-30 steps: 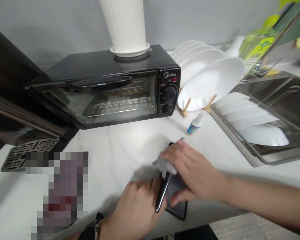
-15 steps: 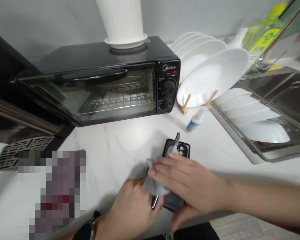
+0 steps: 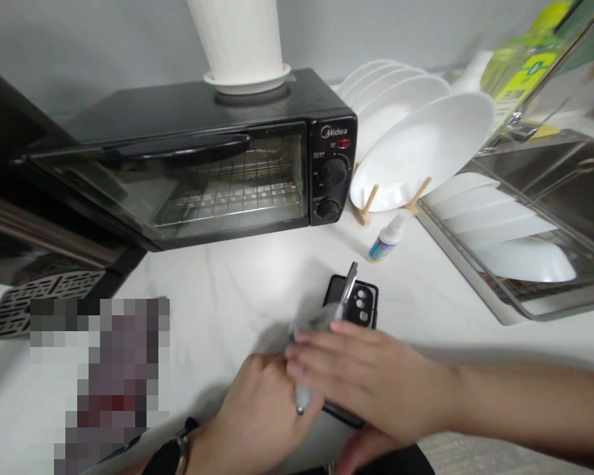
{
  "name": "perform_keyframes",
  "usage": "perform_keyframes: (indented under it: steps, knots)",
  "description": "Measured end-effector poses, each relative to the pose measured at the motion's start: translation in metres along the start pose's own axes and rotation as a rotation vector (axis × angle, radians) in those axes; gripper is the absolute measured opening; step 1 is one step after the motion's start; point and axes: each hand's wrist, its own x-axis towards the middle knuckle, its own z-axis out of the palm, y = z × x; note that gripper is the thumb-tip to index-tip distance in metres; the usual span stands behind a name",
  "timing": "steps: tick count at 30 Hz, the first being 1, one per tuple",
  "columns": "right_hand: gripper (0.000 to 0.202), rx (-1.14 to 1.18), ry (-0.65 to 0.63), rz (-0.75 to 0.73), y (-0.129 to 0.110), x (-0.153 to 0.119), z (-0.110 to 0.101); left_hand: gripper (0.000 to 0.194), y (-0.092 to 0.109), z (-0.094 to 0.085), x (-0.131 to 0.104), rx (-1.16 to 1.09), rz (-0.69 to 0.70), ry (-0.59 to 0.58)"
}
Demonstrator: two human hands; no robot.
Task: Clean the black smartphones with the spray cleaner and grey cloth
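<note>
The left hand gripped the slim device, long axis slanting away rightward; the right hand pressed cloth over it!

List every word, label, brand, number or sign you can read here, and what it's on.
"Midea": control panel of the black toaster oven.
Small print around its knobs: too small to read.
Spray bottle label: too blurred.
Green bottle label: a dark-green mark shows; wording too blurred.
Black phone case: no text visible.
</note>
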Motion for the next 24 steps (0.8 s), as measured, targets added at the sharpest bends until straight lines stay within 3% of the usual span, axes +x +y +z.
perform_keyframes:
  steps: [3,6,8,12,14,15,19,21,24]
  knots:
    - [0.085,-0.02,0.097,0.384,0.02,-0.002,0.007,0.03,0.003,-0.003,0.002,0.076,-0.012,-0.061]
    - [0.086,-0.043,0.153,0.544,0.027,-0.002,0.009,0.028,0.004,-0.006,0.004,0.042,-0.017,-0.108]
    - [0.087,-0.021,0.145,0.481,0.02,-0.001,0.007,0.028,0.004,-0.006,0.003,0.045,-0.009,-0.091]
    - [0.062,0.035,0.007,-0.016,-0.001,0.001,-0.001,0.036,0.002,-0.003,0.002,0.053,0.111,0.01]
    - [0.054,0.043,-0.029,-0.163,-0.002,0.001,-0.003,0.039,0.002,-0.001,0.002,0.05,0.153,0.044]
    - [0.056,0.042,-0.014,-0.126,0.002,0.001,-0.002,0.038,0.002,-0.001,0.002,0.057,0.135,0.043]
    - [0.067,0.034,0.129,0.336,0.028,-0.001,0.002,0.029,0.002,-0.005,0.003,0.077,-0.002,-0.037]
    - [0.05,0.067,0.174,0.388,0.037,-0.002,0.003,0.027,-0.001,-0.009,0.003,0.071,0.013,-0.042]
    - [0.032,0.144,0.27,0.315,0.041,0.001,0.003,0.025,-0.007,-0.017,0.003,0.078,0.057,0.089]
